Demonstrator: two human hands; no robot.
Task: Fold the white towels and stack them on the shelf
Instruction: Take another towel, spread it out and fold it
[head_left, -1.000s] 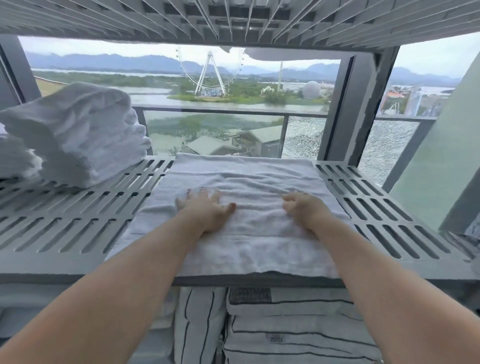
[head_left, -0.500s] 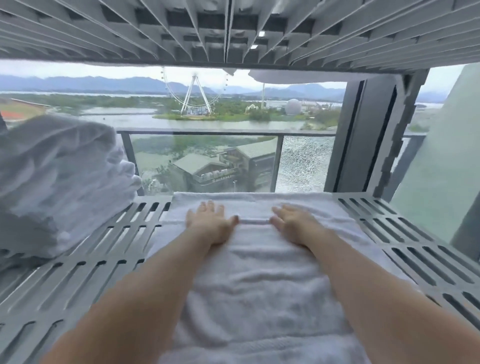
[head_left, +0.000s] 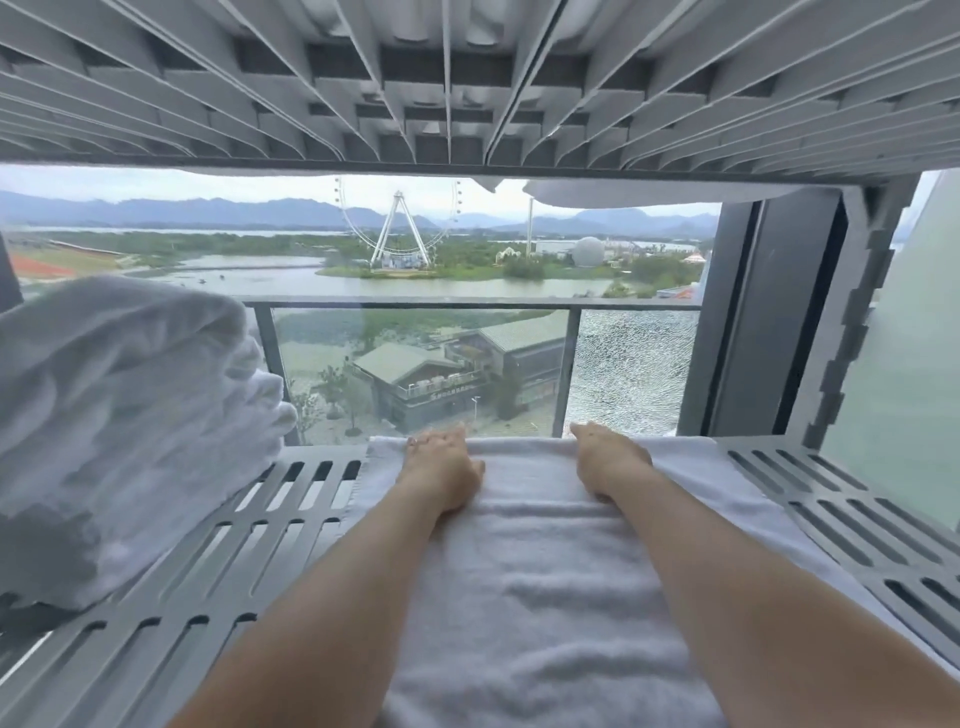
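Observation:
A white towel (head_left: 545, 571) lies flat along the grey slotted shelf (head_left: 291, 525), running from me to the shelf's back edge. My left hand (head_left: 441, 465) and my right hand (head_left: 608, 457) rest palm down on its far end, side by side, fingers stretched out to the towel's back hem. Neither hand has cloth bunched in it. A stack of folded white towels (head_left: 130, 415) sits on the same shelf at the left, about a hand's width from the flat towel.
The ribbed underside of the upper shelf (head_left: 467, 93) hangs low overhead. A window with a balcony rail (head_left: 467, 304) lies just behind the shelf's back edge. A dark frame post (head_left: 753, 322) stands at the back right. Bare slotted shelf (head_left: 831, 519) shows right of the towel.
Both hands have slid forward along the towel from its middle to its far hem, and my head has moved in and lower under the upper shelf.

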